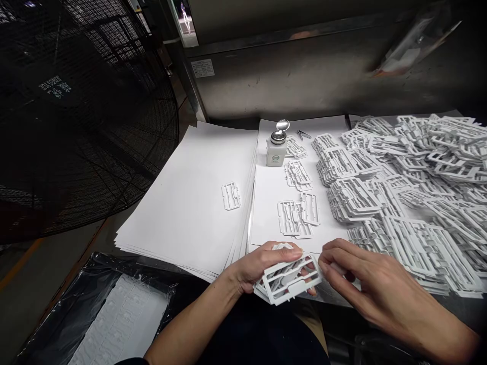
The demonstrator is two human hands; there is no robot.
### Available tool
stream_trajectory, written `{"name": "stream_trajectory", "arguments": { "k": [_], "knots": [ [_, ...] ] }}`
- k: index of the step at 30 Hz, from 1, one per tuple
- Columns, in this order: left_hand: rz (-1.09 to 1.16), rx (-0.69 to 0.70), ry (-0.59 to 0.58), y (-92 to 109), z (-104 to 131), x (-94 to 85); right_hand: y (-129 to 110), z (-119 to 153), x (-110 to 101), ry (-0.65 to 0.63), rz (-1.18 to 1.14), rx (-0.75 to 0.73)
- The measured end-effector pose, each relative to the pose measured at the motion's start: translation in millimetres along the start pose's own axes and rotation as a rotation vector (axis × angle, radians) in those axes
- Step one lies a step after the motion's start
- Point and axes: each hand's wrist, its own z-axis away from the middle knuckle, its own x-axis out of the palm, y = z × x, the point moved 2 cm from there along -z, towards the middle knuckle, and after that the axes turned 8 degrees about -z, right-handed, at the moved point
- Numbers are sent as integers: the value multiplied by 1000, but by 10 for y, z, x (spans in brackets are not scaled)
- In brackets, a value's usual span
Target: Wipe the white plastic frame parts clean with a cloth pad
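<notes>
My left hand (262, 263) is wrapped round a small stack of white plastic frames (292, 283), thumb on top, tilted over the table's front edge. The frames are flat rectangles with cut-out bars and small tabs. Just off the stack's right end is my right hand (361, 279), thumb and fingers drawn together in a pinch. What that pinch holds, if anything, is hidden. Beyond my hands, a few loose frames (289, 218) lie on white paper (266, 203). One single frame (231, 196) rests on the left paper stack (182, 172).
Large piles of white frames (414, 243) cover the right side. A white pump bottle (276, 152) with a raised metal lid stands at the back, near a small metal clipper (303, 135). On the left is a big black fan (76, 111); below it, a black-lined container (91, 284) holds white sheets.
</notes>
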Motion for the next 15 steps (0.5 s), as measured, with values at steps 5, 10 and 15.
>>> {"name": "stream_trajectory", "arguments": {
  "k": [5,10,15],
  "knots": [
    [97,-32,-42,-38,-45,-66,132,145,-26,38,-77,34],
    [228,-24,-29,-42,-99,-141,139,281,-15,299,-142,126],
    [278,27,121,-49,-129,-152,-111,204,205,394,-197,96]
  ]
}}
